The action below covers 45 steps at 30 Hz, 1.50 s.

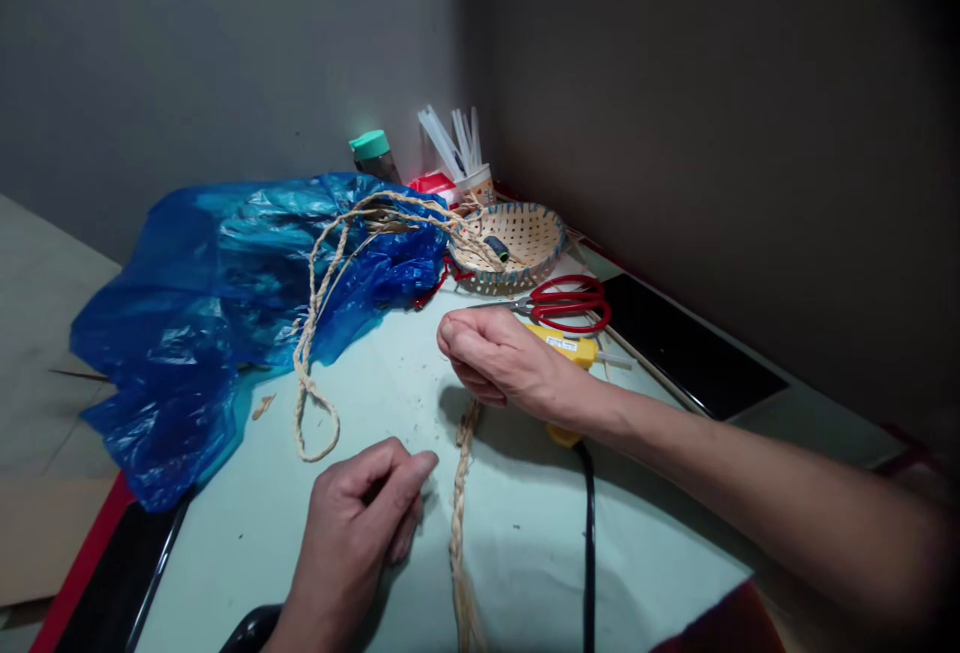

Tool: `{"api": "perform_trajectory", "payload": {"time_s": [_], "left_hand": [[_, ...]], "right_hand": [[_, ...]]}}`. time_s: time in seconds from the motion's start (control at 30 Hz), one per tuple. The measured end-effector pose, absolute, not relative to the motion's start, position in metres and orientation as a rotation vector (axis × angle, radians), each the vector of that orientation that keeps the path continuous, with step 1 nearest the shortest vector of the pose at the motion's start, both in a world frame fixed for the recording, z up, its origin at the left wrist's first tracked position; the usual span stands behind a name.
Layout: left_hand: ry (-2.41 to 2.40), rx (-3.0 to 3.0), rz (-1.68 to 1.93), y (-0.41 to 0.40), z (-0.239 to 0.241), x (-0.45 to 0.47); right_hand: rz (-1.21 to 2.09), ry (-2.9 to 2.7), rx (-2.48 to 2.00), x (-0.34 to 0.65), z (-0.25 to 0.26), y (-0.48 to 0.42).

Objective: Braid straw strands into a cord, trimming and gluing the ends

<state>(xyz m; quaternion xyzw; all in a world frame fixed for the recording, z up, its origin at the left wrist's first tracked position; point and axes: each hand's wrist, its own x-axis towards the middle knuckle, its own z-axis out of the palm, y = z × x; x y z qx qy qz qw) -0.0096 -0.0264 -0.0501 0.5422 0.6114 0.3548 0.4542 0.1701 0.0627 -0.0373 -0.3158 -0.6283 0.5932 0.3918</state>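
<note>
My right hand [495,358] is closed in a fist over the upper end of a braided straw rope [459,513], which runs down the pale green table [525,533] toward me. My left hand [360,518] rests on the table just left of that braid, its fingers curled in a loose pinch; whether anything lies between the fingertips is hidden. A second, longer length of braided rope [315,333] loops from the table up over a blue plastic bag [217,303] toward a small woven basket [540,253].
Red-handled scissors [566,303] lie behind my right hand. A yellow glue gun [570,348] sits under my wrist, its black cord [589,533] running toward me. A cup of glue sticks [469,168] and a green-capped bottle [373,155] stand by the wall. A black tablet [690,353] lies right.
</note>
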Motion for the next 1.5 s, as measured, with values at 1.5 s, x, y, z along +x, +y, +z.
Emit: {"api": "perform_trajectory", "payload": {"time_s": [1.5], "left_hand": [[0.897, 0.765, 1.075, 0.009, -0.02, -0.01]], "right_hand": [[1.046, -2.045, -0.87, 0.161, -0.036, 0.042]]}}
